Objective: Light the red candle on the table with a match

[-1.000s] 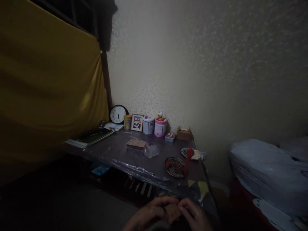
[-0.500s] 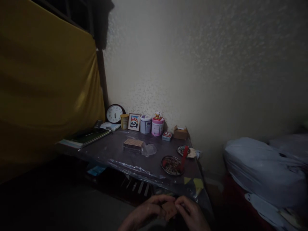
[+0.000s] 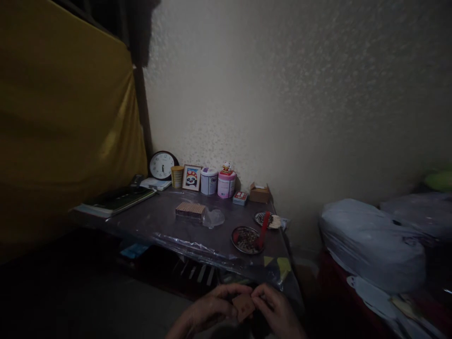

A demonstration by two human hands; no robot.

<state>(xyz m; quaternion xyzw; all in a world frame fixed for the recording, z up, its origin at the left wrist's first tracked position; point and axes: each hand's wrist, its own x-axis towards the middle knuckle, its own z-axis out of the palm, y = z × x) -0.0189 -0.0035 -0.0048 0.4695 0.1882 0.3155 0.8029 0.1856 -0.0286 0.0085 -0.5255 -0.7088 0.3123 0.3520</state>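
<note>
Scanning from the left, I see a yellow cloth (image 3: 67, 122) filling the upper left of the frame, then a wall clock (image 3: 162, 165) at the back of the table (image 3: 169, 226). At bottom centre, my left hand (image 3: 206, 313) and right hand (image 3: 277, 313) both pinch a small brown card (image 3: 243, 306) between their fingertips. A grey bundle (image 3: 370, 242) lies at right.
</note>
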